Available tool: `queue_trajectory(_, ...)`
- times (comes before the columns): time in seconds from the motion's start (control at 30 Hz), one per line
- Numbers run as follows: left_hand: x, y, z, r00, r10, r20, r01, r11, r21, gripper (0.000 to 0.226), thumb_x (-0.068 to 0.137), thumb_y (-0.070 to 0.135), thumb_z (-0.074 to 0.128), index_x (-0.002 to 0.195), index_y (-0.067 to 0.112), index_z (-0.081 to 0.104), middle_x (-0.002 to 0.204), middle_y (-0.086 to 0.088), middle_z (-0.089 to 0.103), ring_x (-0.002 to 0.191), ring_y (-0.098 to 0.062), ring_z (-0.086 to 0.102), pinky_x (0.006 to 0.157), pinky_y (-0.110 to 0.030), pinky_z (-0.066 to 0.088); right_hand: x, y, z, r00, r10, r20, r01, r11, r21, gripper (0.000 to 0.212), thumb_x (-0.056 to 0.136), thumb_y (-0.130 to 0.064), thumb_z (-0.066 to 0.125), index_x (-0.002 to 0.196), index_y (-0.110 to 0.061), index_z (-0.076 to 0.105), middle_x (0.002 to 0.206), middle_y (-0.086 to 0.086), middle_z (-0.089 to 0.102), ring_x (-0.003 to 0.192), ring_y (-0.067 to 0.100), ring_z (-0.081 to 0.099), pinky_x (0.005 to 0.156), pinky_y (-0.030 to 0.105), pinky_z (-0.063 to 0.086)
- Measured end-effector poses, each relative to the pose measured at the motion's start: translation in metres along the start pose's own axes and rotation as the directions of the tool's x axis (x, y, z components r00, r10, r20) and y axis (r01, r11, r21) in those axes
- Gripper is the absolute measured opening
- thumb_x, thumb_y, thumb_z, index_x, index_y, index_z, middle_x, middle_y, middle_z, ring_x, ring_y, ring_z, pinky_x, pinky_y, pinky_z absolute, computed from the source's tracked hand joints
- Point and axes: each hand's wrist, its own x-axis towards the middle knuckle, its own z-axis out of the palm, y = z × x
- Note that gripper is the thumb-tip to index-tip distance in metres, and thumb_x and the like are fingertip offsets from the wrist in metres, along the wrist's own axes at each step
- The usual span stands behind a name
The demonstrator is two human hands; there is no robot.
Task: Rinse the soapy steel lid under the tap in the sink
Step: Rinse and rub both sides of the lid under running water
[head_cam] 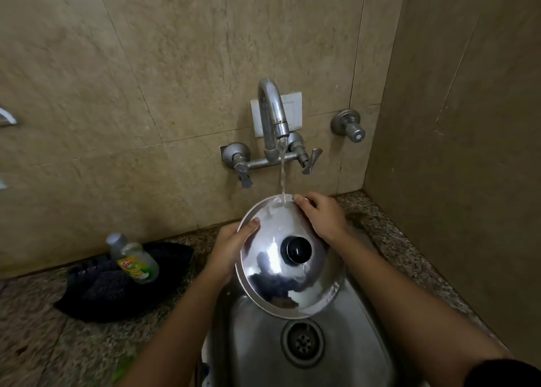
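Beige stone-look tiles [175, 79] cover the wall behind a speckled granite counter [58, 313], and a second tiled wall closes in tight on the right. Set into the counter is a round-cornered steel sink [351, 357], its basin bare but for the drain [302, 342] at the bottom. On the counter to the left sits a dark shallow tray [123, 293], holding what looks like a black scrubber, though blur makes that hard to be sure of, and a clear bottle of green dish liquid [137, 263] leaning against it with a grey cap.

A curved chrome tap [272, 114] juts from the wall, flanked by two handles, and a thin stream of water [282, 176] falls straight onto the far rim of the steel lid [272, 284]. That lid is round, domed and mirror-bright, with a black knob [296, 249] at its centre; it is held tilted above the back half of the sink, its near edge just over the drain. The left hand [231, 252] clasps the lid's left edge, thumb curled over the top. The right hand [322, 217] pinches the far right rim, fingertips right beside where the water lands. Between lid and right wall there is only a narrow strip of counter; the left side has far more room.
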Motion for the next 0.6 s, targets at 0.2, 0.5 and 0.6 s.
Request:
queue_trajectory(0.2,0.010,0.013,0.002,0.997,0.063,0.041,-0.071,0.973,0.219,0.045,0.091,0.040,0.059,0.089,-0.004,0.069,0.076,-0.021,0.071,0.063,-0.023,0.066,0.060,-0.025,0.051,0.010,-0.037,0.000,0.939,-0.266,0.218,0.282,0.958,-0.046,0.034,0.087,-0.053,0.056,0.080,-0.021,0.064,0.073,-0.004,0.065,0.068,0.010,0.058,0.064,0.032,0.047)
queue_trajectory(0.5,0.008,0.004,0.000,0.999,-0.020,0.030,0.020,1.000,-0.012,0.034,0.092,0.036,0.057,0.082,0.009,0.072,0.072,-0.007,0.074,0.071,-0.024,0.068,0.066,-0.030,0.051,0.013,-0.036,-0.001,0.974,-0.098,0.204,0.123,0.986,-0.115,0.047,0.076,-0.070,0.058,0.067,-0.024,0.057,0.064,-0.006,0.060,0.061,0.009,0.056,0.056,0.029,0.043)
queue_trajectory(0.6,0.009,0.002,0.005,0.996,0.070,-0.056,-0.068,0.997,0.040,0.039,0.094,0.036,0.055,0.079,0.004,0.072,0.069,-0.010,0.072,0.064,-0.022,0.067,0.060,-0.027,0.051,0.010,-0.047,0.005,0.929,-0.231,0.288,0.283,0.946,-0.156,0.051,0.070,-0.074,0.060,0.056,-0.026,0.049,0.057,-0.007,0.056,0.054,0.008,0.054,0.055,0.030,0.044)
